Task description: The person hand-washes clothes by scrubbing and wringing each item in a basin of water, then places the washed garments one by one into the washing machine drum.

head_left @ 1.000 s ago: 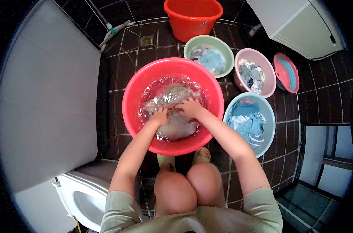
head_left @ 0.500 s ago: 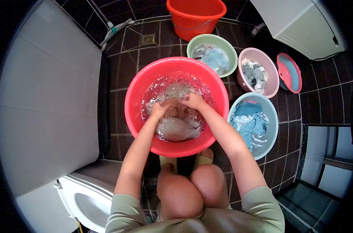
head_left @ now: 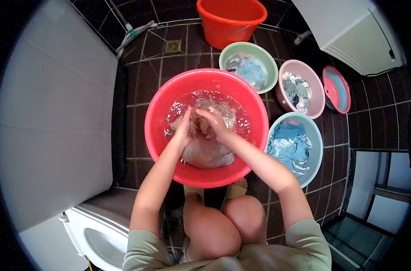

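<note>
Wet brown cloth (head_left: pixel 200 128) is bunched up in the water of a large red-pink basin (head_left: pixel 158 153). My left hand (head_left: pixel 184 125) presses against its left side, fingers extended and held together. On the opposite side, my right hand (head_left: pixel 218 125) curves over the cloth, fingers angled toward the left. Between them the two hands squeeze the bundle. A pale greyish, wet cloth (head_left: pixel 207 153) bulges at the near side of the basin, partly under water. Where the brown part joins the pale part, I cannot make out.
To the right stand a light-blue basin (head_left: pixel 319 156) with blue clothes, a pink basin (head_left: pixel 320 103) with grey clothes, and a green basin (head_left: pixel 273 67) with soapy laundry. A red bucket (head_left: pixel 228 34), a collapsible basin (head_left: pixel 336 88) and a toilet (head_left: pixel 86 226) surround the dark tiled floor.
My hands have drawn closer together around the brown cloth, gathering it into a narrower bunch. Fingers that dipped down into the cloth now point upward and inward.
</note>
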The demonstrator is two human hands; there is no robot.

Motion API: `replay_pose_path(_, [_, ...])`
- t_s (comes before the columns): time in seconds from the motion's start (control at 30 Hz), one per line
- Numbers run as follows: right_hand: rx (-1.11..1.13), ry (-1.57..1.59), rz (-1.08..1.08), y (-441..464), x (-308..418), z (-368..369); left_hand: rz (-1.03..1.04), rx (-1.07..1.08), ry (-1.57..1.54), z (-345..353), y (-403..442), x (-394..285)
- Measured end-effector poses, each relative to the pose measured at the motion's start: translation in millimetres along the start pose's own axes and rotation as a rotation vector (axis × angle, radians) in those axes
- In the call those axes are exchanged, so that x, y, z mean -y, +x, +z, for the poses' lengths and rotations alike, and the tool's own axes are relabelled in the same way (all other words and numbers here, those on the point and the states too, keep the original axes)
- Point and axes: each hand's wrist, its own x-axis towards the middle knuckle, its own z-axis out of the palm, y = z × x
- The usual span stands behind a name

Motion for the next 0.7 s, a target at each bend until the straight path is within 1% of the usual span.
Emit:
replay_pose_path(0.07, [-0.137, -0.378, -0.103, -7, -19, 22, -0.032, -0.128, 0.031, 25, -35, -12])
replay_pose_path(0.1, [-0.24, -0.321, -0.286, -14, -22, 42, 0.062, -0.029, 0.069, 19, -29, -7])
replay_pose_path(0.2, [-0.23, -0.726, -0.092, -16, -2, 38, 0.087, -0.141, 0.091, 10, -27, 4])
replay_pose_path(0.23, [-0.308, -0.755, -0.113, -3, -15, 29, 0.031, -0.048, 0.034, 8, -23, 5])
replay_pose_path(0.3, [-0.298, -0.818, -0.132, 19, -33, -5, -0.048, 0.043, 0.013, 12, -23, 6])
replay_pose_path(0.33, [-0.293, -0.848, -0.143, 23, -28, -17, -0.086, 0.087, 0.004, 18, -28, 2])
replay_pose_path(0.37, [-0.282, -0.899, -0.138, 25, -25, -28, -0.108, 0.053, -0.034, 24, -36, -4])
replay_pose_path(0.47, [-0.226, -1.071, -0.083, 17, -5, -43, 0.242, -0.111, 0.359, -18, 6, 13])
replay_pose_path(0.5, [-0.166, -1.109, -0.095, 13, -8, -46, 0.403, -0.304, 1.059, -19, 6, 12])
replay_pose_path(0.6, [0.07, -1.308, -0.164, 4, -33, -51, 0.225, -0.511, 1.846, -14, -9, 28])
replay_pose_path(0.63, [0.165, -1.386, -0.186, 1, -42, -53, 0.173, -0.517, 1.944, -20, -8, 31])
replay_pose_path(0.7, [0.193, -1.43, -0.075, 6, -54, -53, 0.183, -0.563, 1.968, -28, -6, 30])
